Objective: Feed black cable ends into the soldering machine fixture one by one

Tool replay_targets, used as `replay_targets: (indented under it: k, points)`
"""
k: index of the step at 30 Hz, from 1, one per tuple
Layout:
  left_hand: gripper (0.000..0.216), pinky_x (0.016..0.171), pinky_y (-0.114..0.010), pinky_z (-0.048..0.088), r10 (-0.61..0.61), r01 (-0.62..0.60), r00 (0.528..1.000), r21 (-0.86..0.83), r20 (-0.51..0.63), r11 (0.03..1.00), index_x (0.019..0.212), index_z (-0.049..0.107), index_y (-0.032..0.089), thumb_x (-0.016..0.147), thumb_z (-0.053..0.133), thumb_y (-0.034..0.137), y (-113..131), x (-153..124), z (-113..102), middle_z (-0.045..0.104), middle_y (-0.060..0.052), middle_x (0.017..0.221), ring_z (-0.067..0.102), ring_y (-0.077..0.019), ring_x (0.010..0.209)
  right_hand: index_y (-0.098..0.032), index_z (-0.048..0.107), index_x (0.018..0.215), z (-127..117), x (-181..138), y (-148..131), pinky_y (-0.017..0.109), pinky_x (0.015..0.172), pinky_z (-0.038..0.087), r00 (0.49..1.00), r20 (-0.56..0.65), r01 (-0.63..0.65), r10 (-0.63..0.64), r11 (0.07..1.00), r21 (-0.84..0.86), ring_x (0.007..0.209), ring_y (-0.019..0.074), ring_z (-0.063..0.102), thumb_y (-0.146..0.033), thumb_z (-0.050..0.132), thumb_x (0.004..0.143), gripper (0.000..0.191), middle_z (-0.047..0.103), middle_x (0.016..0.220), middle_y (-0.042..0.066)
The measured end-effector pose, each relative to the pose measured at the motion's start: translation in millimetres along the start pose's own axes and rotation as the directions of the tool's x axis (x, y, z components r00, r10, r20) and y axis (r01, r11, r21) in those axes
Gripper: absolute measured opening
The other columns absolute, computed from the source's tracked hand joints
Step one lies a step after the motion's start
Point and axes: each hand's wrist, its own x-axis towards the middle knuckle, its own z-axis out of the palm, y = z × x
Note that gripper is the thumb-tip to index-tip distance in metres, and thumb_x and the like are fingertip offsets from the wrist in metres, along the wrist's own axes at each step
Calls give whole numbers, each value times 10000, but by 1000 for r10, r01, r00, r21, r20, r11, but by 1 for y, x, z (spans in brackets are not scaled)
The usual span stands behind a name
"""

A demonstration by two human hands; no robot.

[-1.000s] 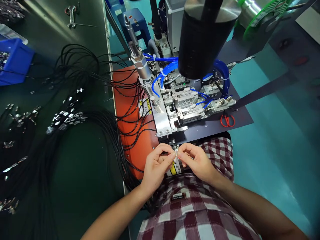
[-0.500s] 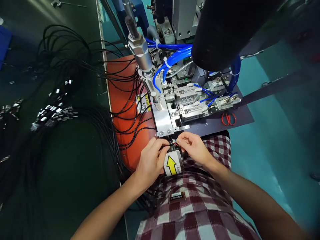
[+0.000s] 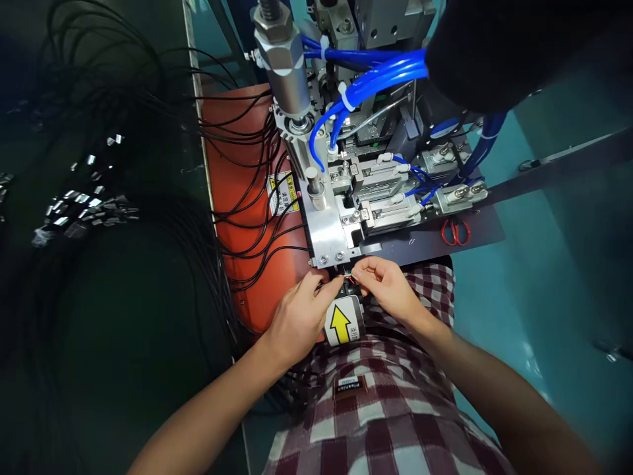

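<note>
Just in front of the machine's metal plate (image 3: 326, 239), my two hands meet with their fingertips almost together. Thin coloured wires (image 3: 349, 276), red and green among them, show in the small gap between. My left hand (image 3: 302, 315) is closed, thumb and forefinger pinching the wires from the left. From the right, my right hand (image 3: 388, 288) pinches their other end between thumb and curled fingers. What lies inside either pinch is mostly hidden. Right below the fingertips is a white label with a yellow arrow (image 3: 340, 323).
Black cables (image 3: 257, 185) run over an orange panel (image 3: 232, 244) to the left bench, where a bundle with shiny metal ends (image 3: 84, 210) lies. Blue air tubes (image 3: 380, 76) arch above the machine's metal slides (image 3: 388, 218). Red-handled scissors (image 3: 455, 232) rest on the dark plate at right.
The view has shifted slightly, closer to the machine. My left thumb and forefinger have slid right, nearer to my right fingertips. Both hands stay pinched at the wires.
</note>
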Motion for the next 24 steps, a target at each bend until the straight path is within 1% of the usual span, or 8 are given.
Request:
replay_targets:
  k: [7, 14, 18, 21, 24]
  points:
    - [300, 612, -278, 537, 68, -65, 997, 109, -22, 992, 1159, 608, 82, 896, 463, 98, 1, 0, 1, 543, -104, 883, 588, -191, 765, -174, 559, 733, 2, -2, 0, 248, 490, 368, 1000, -28, -2, 1, 1000, -22, 488, 101, 450, -413, 635, 789, 257, 505, 574, -43]
    - [295, 606, -265, 522, 120, -110, 992, 177, -42, 978, 1160, 590, 81, 902, 446, 95, 2, 0, 1, 553, -111, 903, 565, -173, 734, -173, 541, 754, 9, -6, 5, 238, 502, 388, 993, -117, 21, -32, 995, -93, 502, 103, 490, -374, 591, 833, 221, 511, 590, -39]
    - [276, 586, -271, 514, 134, -121, 990, 223, -43, 967, 1141, 588, 87, 916, 428, 101, 4, 3, -1, 568, -105, 867, 565, -175, 717, -178, 544, 764, 7, -5, 5, 240, 503, 393, 995, -99, 14, -29, 989, -149, 504, 112, 512, -365, 573, 850, 207, 525, 591, -35]
    - [267, 583, -278, 513, 143, -130, 989, 233, -36, 964, 1133, 587, 81, 914, 434, 91, 4, 4, -1, 577, -110, 862, 572, -181, 723, -184, 552, 775, 5, -5, 1, 250, 523, 408, 997, -73, 18, -37, 971, -238, 521, 124, 533, -352, 553, 868, 192, 547, 598, -26]
    - [264, 581, -280, 512, 141, -131, 990, 234, -26, 964, 1136, 584, 77, 912, 444, 92, 4, 3, -1, 581, -115, 869, 577, -185, 734, -193, 558, 776, 5, -7, -3, 263, 556, 413, 990, -101, 49, -96, 921, -387, 554, 140, 546, -333, 530, 885, 180, 564, 604, -17]
